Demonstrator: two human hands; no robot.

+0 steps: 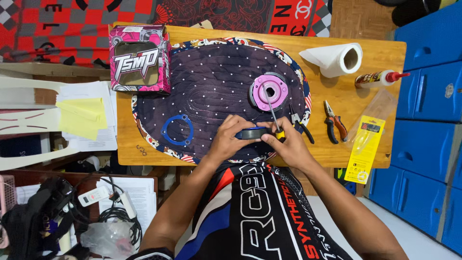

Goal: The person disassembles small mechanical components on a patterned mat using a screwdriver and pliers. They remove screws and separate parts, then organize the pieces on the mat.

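Held between both hands at near edge of dotted dark mat: a dark ring-shaped part, low and round, bluish rim showing along its top. Gripped from the left by left hand, fingers curled over its top and side. Steadied from the right by right hand, thumb and fingers closed on the part and also pinching a slim screwdriver with yellow-black grip, shaft angled up and away toward the pink disc. Shaft tip close to the disc; touching or not, cannot tell.

Lying well left of the hands on the mat: blue gasket ring, flat, with small lugs. Just right of right hand, at mat edge: black-handled pliers. Farther right on wooden table: red-handled pliers, yellow blister pack, glue tube, paper towel roll. At far left corner: pink box.
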